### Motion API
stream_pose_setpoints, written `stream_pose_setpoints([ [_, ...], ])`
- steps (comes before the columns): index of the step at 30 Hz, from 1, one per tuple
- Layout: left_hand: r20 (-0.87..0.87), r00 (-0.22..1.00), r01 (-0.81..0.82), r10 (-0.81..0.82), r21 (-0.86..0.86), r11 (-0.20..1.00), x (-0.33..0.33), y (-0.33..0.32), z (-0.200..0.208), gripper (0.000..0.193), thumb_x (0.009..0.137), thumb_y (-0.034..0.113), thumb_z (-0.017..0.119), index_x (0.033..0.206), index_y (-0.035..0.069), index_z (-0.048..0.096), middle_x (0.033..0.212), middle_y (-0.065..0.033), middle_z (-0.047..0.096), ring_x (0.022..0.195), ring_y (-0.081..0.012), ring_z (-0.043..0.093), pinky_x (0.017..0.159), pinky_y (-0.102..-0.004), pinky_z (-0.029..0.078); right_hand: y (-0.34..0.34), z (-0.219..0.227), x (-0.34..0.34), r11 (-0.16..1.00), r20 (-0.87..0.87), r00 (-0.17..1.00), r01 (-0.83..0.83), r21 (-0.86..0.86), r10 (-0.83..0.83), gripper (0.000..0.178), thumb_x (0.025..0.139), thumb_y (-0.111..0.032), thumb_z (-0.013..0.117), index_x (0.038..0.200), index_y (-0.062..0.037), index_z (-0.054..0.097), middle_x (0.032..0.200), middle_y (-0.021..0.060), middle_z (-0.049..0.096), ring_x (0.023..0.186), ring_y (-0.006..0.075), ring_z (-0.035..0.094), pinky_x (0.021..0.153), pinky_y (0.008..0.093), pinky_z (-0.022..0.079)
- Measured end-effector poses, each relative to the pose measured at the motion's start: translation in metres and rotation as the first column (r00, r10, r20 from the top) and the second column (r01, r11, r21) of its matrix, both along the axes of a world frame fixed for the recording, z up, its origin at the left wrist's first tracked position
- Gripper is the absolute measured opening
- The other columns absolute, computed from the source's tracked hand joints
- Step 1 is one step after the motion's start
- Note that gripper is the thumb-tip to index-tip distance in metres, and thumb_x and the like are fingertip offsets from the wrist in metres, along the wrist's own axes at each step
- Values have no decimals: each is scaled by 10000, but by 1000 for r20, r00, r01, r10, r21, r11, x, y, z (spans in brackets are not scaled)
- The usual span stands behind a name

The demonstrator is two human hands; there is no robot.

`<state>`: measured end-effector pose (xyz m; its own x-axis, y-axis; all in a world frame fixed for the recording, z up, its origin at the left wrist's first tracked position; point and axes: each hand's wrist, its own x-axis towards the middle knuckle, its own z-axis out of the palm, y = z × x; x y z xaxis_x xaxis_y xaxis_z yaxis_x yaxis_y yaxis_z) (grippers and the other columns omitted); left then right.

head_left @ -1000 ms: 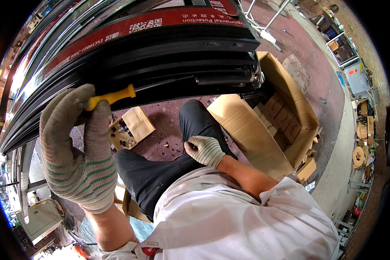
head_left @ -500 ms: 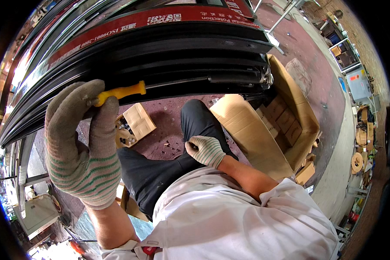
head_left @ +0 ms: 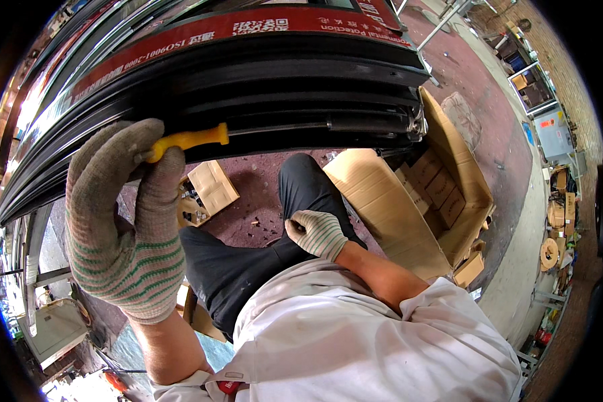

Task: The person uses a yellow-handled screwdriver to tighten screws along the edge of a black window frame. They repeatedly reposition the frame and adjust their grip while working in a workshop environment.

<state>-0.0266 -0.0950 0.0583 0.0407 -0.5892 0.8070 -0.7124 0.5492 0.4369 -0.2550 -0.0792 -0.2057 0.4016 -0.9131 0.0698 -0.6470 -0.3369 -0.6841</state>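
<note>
My left hand, in a grey knit glove with green stripes, pinches the yellow handle of a screwdriver between thumb and fingers. The screwdriver's long thin shaft runs rightward along the black profiles, toward a dark cylindrical part and a small metal fitting at their right end. On my thigh rests my right hand, gloved alike, its fingers curled closed. The curled fingers hide whatever they may hold.
A large open cardboard box with smaller cartons inside stands at the right. Below the profiles, a small open box of little parts sits on the reddish floor. A red printed strip lies along the stacked profiles.
The profiles appear slightly lower and farther right in view. My left hand keeps its pinch on the screwdriver handle, and my right hand stays on the thigh.
</note>
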Motion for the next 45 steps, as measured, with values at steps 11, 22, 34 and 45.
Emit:
stream_pose_setpoints([
  [11,-37,998,43,-40,82,996,2,2,4,282,853,19,720,1129,56,679,1103,-72,677,982,-152,647,849,-275,533,-1,-1,3,999,3,1000,1,33,-1,259,877,-257,626,711,-61,589,700,129,641,638,332,632,587,415,514],
  [22,-117,987,123,-111,106,987,18,14,-2,335,868,-21,668,1191,54,624,1117,-105,660,1017,-174,636,858,-290,527,-1,55,12,987,328,944,-22,156,-31,184,887,-169,673,768,-35,631,640,55,613,553,155,583,544,283,476],
  [34,-240,942,312,-234,370,875,2,29,-38,260,733,-57,734,959,36,644,879,-88,631,727,-166,652,639,-267,540,-15,168,6,975,539,832,-207,83,130,84,877,-6,621,952,-34,648,683,17,616,588,81,557,537,251,462],
  [45,-895,445,641,-36,290,710,-39,55,-59,580,919,422,645,1276,-23,540,1052,-115,669,964,-176,642,886,-327,513,5,174,19,915,390,892,-60,-398,228,55,865,-51,623,830,-9,620,690,107,633,539,215,601,488,315,459],
])
